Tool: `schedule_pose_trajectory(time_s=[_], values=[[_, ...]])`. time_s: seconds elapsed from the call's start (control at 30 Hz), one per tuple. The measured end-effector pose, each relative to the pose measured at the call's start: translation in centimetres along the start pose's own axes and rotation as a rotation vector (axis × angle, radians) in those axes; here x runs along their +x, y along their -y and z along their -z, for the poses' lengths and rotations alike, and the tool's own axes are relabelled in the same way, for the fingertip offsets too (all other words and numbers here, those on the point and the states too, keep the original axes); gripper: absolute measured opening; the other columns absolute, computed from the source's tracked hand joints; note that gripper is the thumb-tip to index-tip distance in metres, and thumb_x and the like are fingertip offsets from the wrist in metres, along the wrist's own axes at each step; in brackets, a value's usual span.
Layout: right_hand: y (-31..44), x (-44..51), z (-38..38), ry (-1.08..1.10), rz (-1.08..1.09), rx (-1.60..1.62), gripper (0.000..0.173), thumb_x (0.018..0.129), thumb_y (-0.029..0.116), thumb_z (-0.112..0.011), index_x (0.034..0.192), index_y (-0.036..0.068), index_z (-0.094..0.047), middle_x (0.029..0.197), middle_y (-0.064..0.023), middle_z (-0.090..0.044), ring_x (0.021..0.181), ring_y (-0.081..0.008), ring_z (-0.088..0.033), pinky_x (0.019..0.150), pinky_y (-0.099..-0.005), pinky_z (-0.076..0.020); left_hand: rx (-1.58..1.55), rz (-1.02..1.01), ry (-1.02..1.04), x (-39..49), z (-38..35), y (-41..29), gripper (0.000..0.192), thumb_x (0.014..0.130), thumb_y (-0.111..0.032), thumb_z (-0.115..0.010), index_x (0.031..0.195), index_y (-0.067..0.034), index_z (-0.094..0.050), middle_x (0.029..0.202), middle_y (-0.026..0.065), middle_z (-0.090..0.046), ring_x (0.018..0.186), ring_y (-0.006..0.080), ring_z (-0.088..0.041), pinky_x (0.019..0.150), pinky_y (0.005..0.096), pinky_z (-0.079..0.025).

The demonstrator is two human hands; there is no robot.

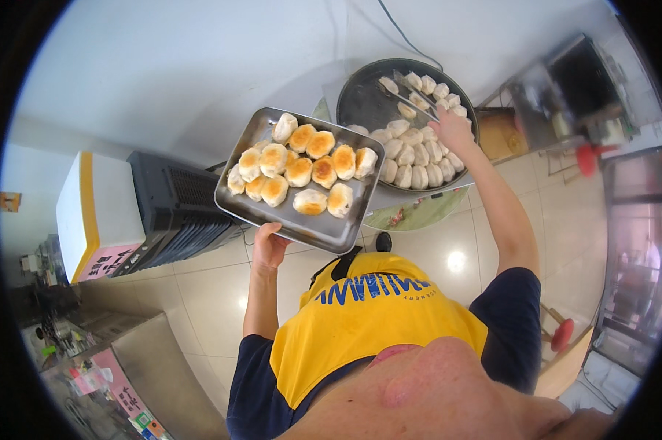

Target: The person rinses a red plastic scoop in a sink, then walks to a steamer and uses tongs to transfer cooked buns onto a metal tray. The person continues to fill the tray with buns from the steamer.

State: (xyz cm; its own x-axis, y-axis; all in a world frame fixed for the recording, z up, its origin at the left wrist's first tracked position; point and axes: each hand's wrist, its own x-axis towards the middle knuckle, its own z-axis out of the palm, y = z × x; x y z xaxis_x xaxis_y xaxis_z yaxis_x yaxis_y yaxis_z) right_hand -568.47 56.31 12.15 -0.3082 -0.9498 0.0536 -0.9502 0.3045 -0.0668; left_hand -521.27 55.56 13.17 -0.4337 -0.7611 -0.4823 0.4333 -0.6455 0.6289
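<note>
My left hand (269, 247) grips the near edge of a rectangular metal tray (320, 238), its thumb over the rim. Several browned buns (299, 172) lie in the tray, some stacked on others. Beside it, a large round dark pan (358, 102) holds many pale buns (420, 154), packed along its near and right parts. My right hand (452, 129) is over the pan's right side, shut on metal tongs (416, 104). The tongs' tips are among a few buns near the pan's upper middle; whether they pinch one I cannot tell.
The pan stands on a round table with a green patterned top (419, 212), against a white wall (199, 60). A dark air cooler (177, 203) with a white and yellow box (108, 203) stands left. A counter (160, 374) is at lower left; red stools (563, 334) are at right.
</note>
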Motion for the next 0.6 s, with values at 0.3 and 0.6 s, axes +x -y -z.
schedule_pose_trajectory(time_s=[0.3,0.6], values=[[-6.1,-6.4,1.3,-0.139,-0.100,0.273,0.039,0.082,0.035,-0.058,0.104,0.004,-0.050,0.085,-0.0197,-0.062,0.081,-0.0387,-0.059,0.069,-0.0465,-0.0459,-0.027,-0.007,-0.046,0.2,0.3,0.9,0.046,0.073,-0.012,-0.053,0.117,0.001,-0.047,0.110,0.0119,-0.059,0.095,0.0265,-0.060,0.079,0.0408,-0.051],[-3.9,-15.9,1.4,-0.037,-0.302,0.393,0.042,0.083,0.029,-0.060,0.112,0.000,-0.050,0.090,-0.0207,-0.061,0.080,-0.0377,-0.059,0.069,-0.0434,-0.0459,-0.073,-0.089,-0.076,0.5,0.9,2.1,0.049,0.072,-0.009,-0.054,0.119,-0.002,-0.046,0.114,0.0073,-0.056,0.103,0.0246,-0.056,0.085,0.0401,-0.048]])
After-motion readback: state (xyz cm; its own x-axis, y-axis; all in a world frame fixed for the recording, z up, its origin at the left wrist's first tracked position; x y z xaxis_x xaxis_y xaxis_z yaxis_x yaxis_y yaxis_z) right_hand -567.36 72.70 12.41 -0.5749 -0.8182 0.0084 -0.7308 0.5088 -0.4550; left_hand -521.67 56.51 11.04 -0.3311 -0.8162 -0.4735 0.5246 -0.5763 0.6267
